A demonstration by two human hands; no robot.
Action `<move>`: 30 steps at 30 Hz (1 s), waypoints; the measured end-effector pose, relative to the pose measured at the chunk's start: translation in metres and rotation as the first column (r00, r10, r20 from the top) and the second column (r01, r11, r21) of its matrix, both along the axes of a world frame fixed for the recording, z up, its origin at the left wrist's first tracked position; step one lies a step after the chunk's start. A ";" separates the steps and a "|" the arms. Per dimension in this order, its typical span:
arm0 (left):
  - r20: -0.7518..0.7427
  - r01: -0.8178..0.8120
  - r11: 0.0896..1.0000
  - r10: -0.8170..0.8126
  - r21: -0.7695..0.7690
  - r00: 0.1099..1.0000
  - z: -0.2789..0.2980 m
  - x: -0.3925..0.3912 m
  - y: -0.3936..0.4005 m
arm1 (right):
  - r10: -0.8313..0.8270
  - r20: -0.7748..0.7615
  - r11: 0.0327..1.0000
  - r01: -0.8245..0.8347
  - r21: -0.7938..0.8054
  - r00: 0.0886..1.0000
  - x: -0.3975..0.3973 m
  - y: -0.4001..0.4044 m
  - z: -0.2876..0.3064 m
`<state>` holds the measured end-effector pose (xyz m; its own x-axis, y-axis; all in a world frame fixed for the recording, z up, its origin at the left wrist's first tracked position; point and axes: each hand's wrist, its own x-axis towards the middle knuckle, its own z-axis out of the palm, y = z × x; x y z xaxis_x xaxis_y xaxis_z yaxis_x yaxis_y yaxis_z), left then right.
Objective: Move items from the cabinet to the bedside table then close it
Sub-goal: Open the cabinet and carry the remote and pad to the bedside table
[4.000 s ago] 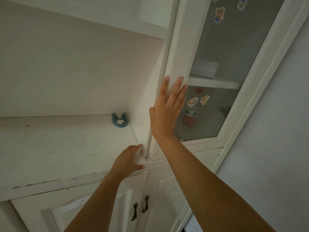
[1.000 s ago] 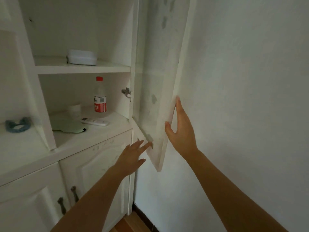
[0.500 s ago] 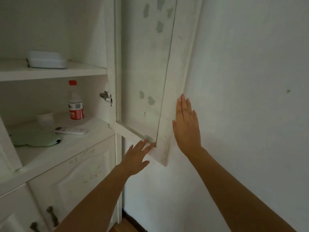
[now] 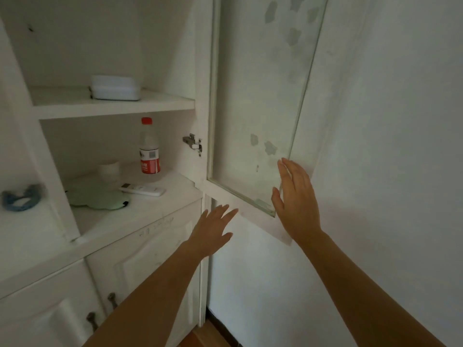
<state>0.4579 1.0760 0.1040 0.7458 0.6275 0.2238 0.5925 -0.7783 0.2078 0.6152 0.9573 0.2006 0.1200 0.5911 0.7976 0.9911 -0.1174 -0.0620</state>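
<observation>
**White cabinet with glass door swung fully open**

White painted wood forms the cabinet [image 4: 117, 108], which stands against a pale plaster wall [image 4: 388, 146]. A strip of wooden floor [image 4: 200, 336] shows at the base. The glass door [image 4: 260, 101] hangs on a metal hinge [image 4: 192, 144] and lies back close to the wall, with the faded backs of stickers visible through the pane.

Contents, upper shelf: one white box [image 4: 115, 87]. Contents, lower shelf: a clear bottle [image 4: 149, 149] with a red cap and red label, standing upright; a small white cup [image 4: 108, 169] to its left; a white remote control [image 4: 141, 189] lying flat in front of the bottle; a pale green mat [image 4: 97, 196] beside the remote. A blue clip [image 4: 21, 197] lies in the adjoining open section to the left. All items are inside the cabinet.

Change since half a second ago: the right hand has left the outer face of the door frame and now sits in front of the pane's lower corner. The door angle is about the same.

Hand pose: the right hand [image 4: 295, 196] is raised, fingers straight and together, holding nothing; contact with the door cannot be confirmed. The left hand [image 4: 213, 231] reaches forward below the door's bottom rail, fingers spread and extended, holding nothing
</observation>
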 end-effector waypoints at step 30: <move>-0.014 -0.623 0.782 0.623 -0.005 0.782 0.013 -0.184 0.096 | 0.421 -0.509 0.668 -0.636 -0.386 0.751 -0.103 0.210 -0.067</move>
<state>0.2734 1.1722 0.1173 0.1939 0.9582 0.2102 0.9499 -0.2370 0.2040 0.5121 1.1673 0.1340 -0.1441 0.9350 0.3242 0.8081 0.3003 -0.5068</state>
